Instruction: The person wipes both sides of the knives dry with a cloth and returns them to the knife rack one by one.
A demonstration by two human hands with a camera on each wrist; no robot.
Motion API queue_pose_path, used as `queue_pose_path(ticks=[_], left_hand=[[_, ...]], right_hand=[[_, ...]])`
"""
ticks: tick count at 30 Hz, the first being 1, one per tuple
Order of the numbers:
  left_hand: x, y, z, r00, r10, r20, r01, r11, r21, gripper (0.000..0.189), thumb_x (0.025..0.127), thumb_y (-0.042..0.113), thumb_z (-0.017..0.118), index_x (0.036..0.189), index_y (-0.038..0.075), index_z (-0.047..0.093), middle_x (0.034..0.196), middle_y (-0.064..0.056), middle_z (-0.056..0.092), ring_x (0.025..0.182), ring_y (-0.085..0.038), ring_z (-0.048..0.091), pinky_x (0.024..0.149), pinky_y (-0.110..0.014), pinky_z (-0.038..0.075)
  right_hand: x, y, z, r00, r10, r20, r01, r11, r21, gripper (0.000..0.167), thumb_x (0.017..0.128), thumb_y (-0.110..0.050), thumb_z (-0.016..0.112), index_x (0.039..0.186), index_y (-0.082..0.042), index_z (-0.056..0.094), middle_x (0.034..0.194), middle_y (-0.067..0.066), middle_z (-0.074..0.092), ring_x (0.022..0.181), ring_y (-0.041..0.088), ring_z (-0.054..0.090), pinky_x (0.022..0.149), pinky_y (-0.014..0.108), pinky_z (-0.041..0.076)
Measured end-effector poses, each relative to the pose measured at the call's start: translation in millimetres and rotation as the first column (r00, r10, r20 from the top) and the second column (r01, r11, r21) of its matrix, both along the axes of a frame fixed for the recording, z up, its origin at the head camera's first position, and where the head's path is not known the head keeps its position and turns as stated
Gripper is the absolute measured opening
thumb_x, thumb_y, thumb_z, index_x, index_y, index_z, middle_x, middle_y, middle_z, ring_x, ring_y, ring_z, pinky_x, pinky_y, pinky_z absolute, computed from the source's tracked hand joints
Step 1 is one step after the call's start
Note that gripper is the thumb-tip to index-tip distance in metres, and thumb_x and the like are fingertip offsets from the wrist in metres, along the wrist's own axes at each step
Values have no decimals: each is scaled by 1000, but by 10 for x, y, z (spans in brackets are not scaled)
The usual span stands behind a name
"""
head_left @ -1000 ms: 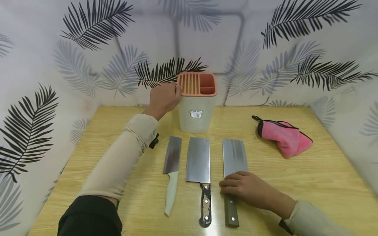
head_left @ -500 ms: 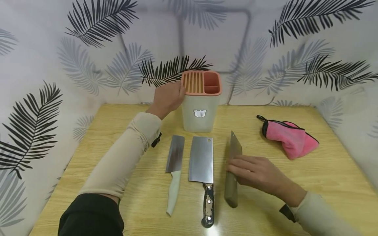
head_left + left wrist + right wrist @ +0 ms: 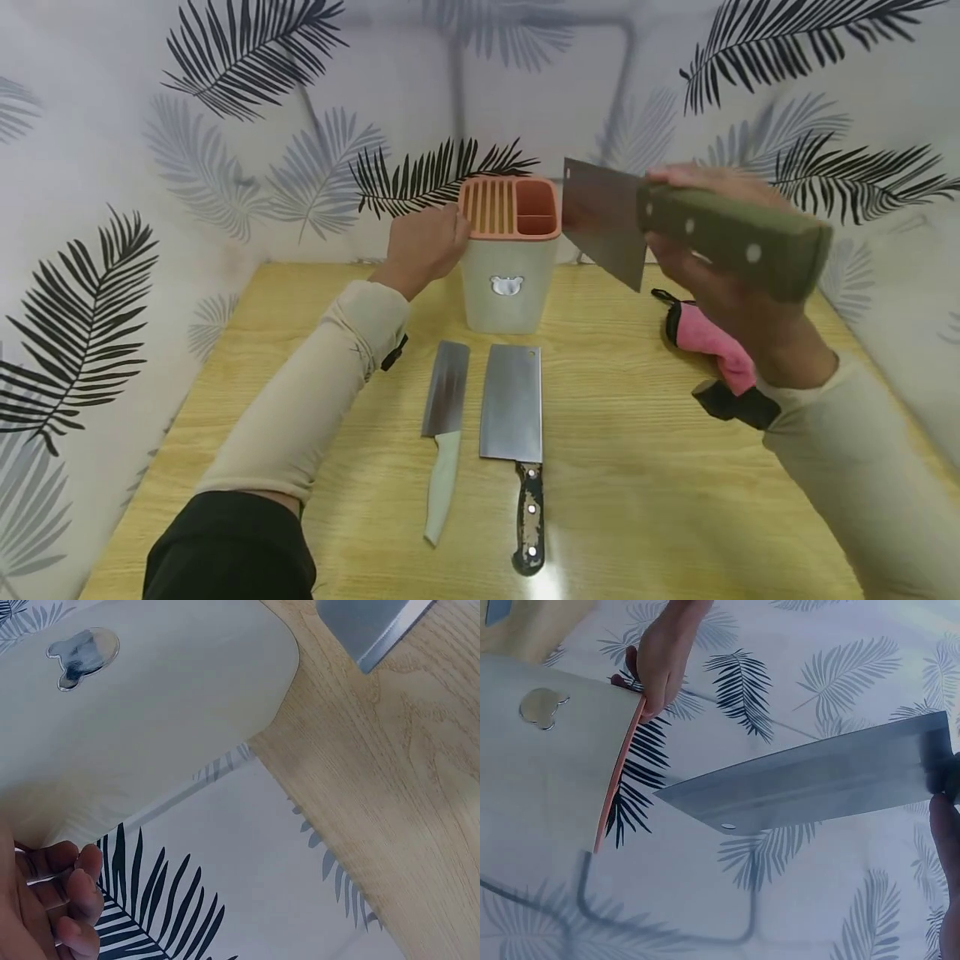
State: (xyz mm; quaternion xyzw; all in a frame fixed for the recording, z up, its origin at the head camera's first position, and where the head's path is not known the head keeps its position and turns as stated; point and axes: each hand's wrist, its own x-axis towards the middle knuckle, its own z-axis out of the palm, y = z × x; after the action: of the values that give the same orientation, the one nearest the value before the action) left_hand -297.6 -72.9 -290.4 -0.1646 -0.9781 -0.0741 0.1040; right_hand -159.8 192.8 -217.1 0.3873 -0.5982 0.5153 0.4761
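Note:
My left hand point(image 3: 426, 243) holds the left rim of a cream knife holder point(image 3: 510, 315), which stands upright at the back of the table. Its orange top has narrow slots on the left and two wider compartments on the right. In the left wrist view the fingers point(image 3: 88, 894) curl beside the holder's wall. Raised at the right, a cleaver point(image 3: 603, 221) is gripped by its olive handle in my right hand point(image 3: 750, 321). The blade points left toward the holder's top; the right wrist view shows its tip apart from the orange rim point(image 3: 619, 776).
On the wooden table point(image 3: 637, 500) lie a knife with a pale green handle point(image 3: 442, 483) and a second cleaver point(image 3: 512, 404) with a worn black handle, side by side. A pink cloth point(image 3: 712, 337) is partly hidden behind the right arm. Leaf-patterned fabric point(image 3: 90, 167) surrounds the table.
My right hand has picked the olive-handled cleaver up off the table, tilted it, and brought it up and forward beside the holder's top. The left hand keeps its hold on the rim.

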Motion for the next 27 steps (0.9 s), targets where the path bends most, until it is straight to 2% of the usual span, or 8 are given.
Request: queue_pose_path(ticks=[3,6,11,14,17,23,26,27], left_hand=[[-8,-20,-11,1000,-2,20,2,1000,0,44,105,29,21,85,8,54,64,-2,41,56,-19,40,47,-31,30],[-21,-25,-27,999,3,51,-2,1000,-20,49,105,31,20,101,6,62,67,-3,45,60,-20,46,50,-32,35],[-33,-24,-25,996,28,85,-23,998,-56,50,106,33,19,111,9,63,74,-7,56,70,-24,59,60,-39,49],[-32,-21,-10,994,32,102,-26,998,-55,52,107,34,20,126,10,61,81,-10,63,76,-26,64,67,-43,55],[-30,-13,-2,993,29,112,-23,998,-52,54,106,35,19,136,11,57,86,-10,66,81,-26,66,70,-44,56],[-26,-11,6,997,31,70,-27,998,-57,50,106,35,20,125,12,60,69,-5,52,66,-22,55,55,-36,45],[-12,-12,32,998,32,48,-28,997,-70,49,106,35,20,122,12,60,66,-3,48,63,-21,52,52,-35,42],[-6,-11,41,999,29,41,-26,997,-70,48,106,35,21,121,12,60,66,-3,48,63,-21,52,52,-35,42]], right_hand=[[-179,-74,68,995,39,91,-35,999,-42,37,79,-9,80,98,18,61,106,2,77,103,14,71,97,29,54],[-349,-176,106,995,74,70,-70,996,-61,36,80,-5,79,98,19,59,106,8,76,104,18,71,95,30,56],[-584,-268,116,995,22,95,-30,996,82,27,81,7,72,106,16,65,111,17,73,106,11,71,91,26,58],[-698,-301,84,994,-7,109,-9,989,146,32,79,16,69,111,12,67,113,25,71,106,5,71,90,25,58],[-787,-321,41,992,-26,125,4,984,178,35,80,16,68,114,11,67,115,26,70,106,0,69,90,23,58],[-956,-344,-10,987,-65,146,27,968,249,32,86,8,70,118,9,66,115,23,70,105,-5,67,90,23,58],[-1049,-370,-29,972,-82,221,18,961,275,32,89,0,70,119,8,65,115,23,70,103,-5,67,90,23,58],[-1075,-384,-35,960,-91,265,15,961,276,32,89,-2,70,119,7,66,114,22,70,102,-5,68,90,23,57]])
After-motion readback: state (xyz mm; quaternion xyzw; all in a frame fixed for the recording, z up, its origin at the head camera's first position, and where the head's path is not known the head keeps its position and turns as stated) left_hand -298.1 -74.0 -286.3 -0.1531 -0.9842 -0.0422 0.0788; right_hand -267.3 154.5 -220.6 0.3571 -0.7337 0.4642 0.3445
